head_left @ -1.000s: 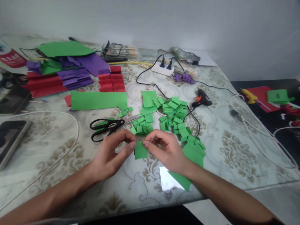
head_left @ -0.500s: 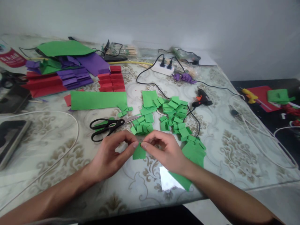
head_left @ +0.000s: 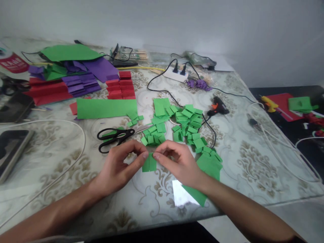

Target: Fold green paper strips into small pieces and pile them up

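On my feed, my left hand (head_left: 123, 165) and right hand (head_left: 178, 165), nearly together, pinch the top edge of a small green paper square (head_left: 149, 166) over the pale, floral-patterned counter (head_left: 243, 135). I see black-handled metal scissors (head_left: 131, 132) just beyond the left, and folded green paper pieces (head_left: 191, 126) heaped farther off.

A craft worktable (head_left: 240, 135), judging by scissors (head_left: 129, 132), glue gun (head_left: 219, 106) and cut green paper (head_left: 187, 116)
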Available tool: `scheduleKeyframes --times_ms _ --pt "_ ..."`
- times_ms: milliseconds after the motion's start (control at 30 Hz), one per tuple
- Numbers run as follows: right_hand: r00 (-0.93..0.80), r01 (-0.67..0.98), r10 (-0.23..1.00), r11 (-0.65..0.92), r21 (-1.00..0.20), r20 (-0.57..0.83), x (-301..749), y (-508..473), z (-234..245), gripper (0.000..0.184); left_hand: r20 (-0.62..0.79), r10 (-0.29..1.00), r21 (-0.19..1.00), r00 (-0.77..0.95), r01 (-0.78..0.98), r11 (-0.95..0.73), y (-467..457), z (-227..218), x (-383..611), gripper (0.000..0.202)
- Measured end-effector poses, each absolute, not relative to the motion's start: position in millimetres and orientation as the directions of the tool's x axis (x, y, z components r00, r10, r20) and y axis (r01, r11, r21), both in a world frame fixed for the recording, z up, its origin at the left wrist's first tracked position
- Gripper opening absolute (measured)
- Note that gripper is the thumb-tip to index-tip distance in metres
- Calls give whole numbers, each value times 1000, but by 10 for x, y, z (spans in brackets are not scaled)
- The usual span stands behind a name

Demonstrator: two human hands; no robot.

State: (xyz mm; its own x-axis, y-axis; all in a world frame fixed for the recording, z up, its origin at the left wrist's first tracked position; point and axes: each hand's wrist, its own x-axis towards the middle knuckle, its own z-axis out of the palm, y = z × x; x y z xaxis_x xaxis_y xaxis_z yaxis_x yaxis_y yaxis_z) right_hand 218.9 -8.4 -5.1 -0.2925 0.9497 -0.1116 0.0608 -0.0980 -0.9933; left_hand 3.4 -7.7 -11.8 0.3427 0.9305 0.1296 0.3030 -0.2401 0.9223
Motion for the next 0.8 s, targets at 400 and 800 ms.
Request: scheduleKeyframes --times_ms 400,800 --pt "-246 82 964 -84 -993 -102 2202 -81 -33 15 137 948 908 286 348 -236 -71 -106 24 15" --pt "-464 -263 778 -578 -772 -424 2209 19 -87 43 184 952 907 245 330 -260 -36 -91 77 10"
